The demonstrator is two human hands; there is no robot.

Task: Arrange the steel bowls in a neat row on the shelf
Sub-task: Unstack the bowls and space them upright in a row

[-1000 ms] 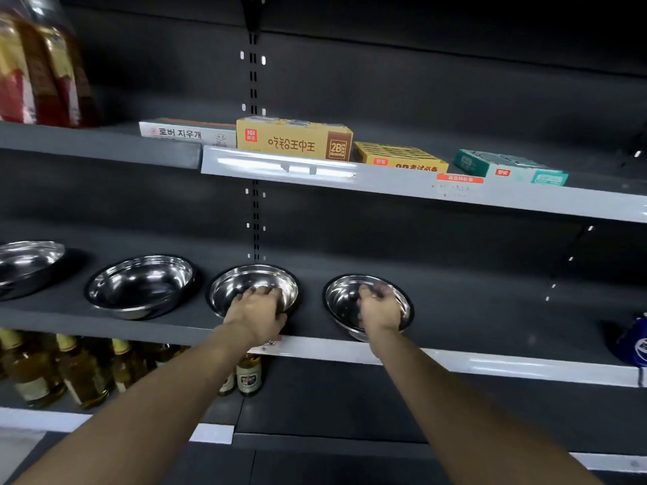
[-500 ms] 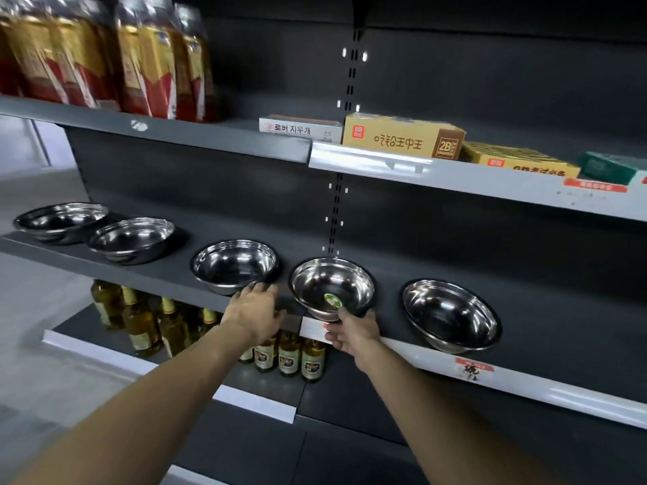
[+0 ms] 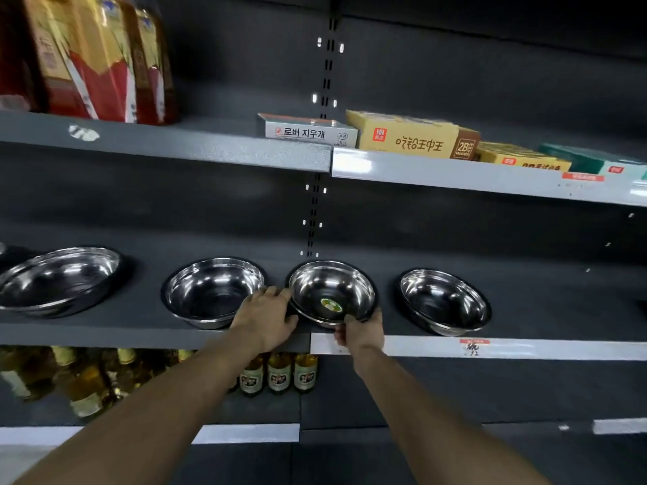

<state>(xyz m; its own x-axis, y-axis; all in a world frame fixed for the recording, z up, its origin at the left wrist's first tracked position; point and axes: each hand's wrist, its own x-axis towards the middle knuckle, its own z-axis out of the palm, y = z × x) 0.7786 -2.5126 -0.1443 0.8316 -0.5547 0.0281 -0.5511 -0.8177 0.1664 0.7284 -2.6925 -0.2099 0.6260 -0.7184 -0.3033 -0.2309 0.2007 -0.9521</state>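
A dark grey back panel carries a slotted upright up its middle. Left of the upright the shelf edges are grey; right of it they are pale strips catching glare. Below lies a further shelf edge.

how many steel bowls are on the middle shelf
4 in plain view: far-left bowl, second bowl, stickered bowl between both hands, right bowl. A sliver at the left edge may be another.
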